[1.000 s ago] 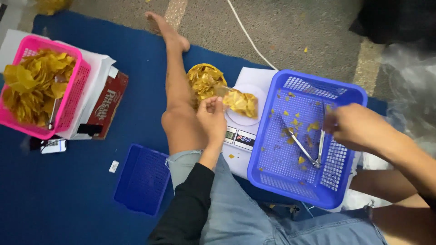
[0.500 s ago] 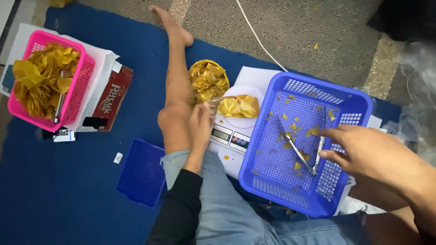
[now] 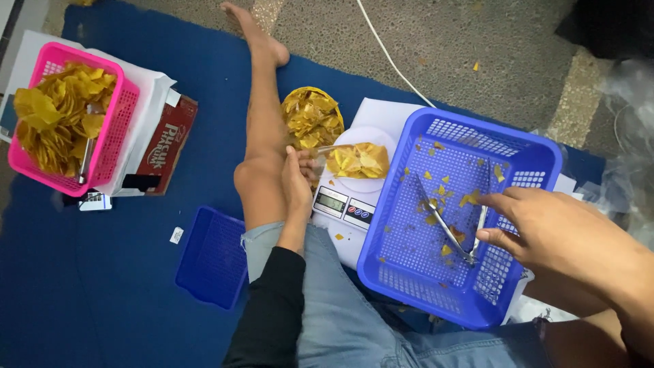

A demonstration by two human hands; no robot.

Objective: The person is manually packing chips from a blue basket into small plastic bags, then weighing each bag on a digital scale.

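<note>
Your right hand point(image 3: 552, 232) has come down into the blue basket point(image 3: 463, 218) and its fingers point(image 3: 501, 202) now close around the handle end of the metal tongs point(image 3: 453, 228), where a second ago they were only reaching past the basket's far rim. The tongs lie tilted on the mesh floor among a few leftover chip crumbs, tips pointing toward the scale point(image 3: 344, 204). Your left hand point(image 3: 296, 184) has slid back from the clear bag of chips point(image 3: 357, 160) to the scale's near edge; its fingers curl at the bag's mouth, touching it, though you cannot tell whether they pinch it. The bag sits on the white weighing plate, with the round bowl of chips point(image 3: 310, 116) just behind it. To my eye, the bag has been filled, and the tongs are being taken up for the next portion or adjustment.
</note>
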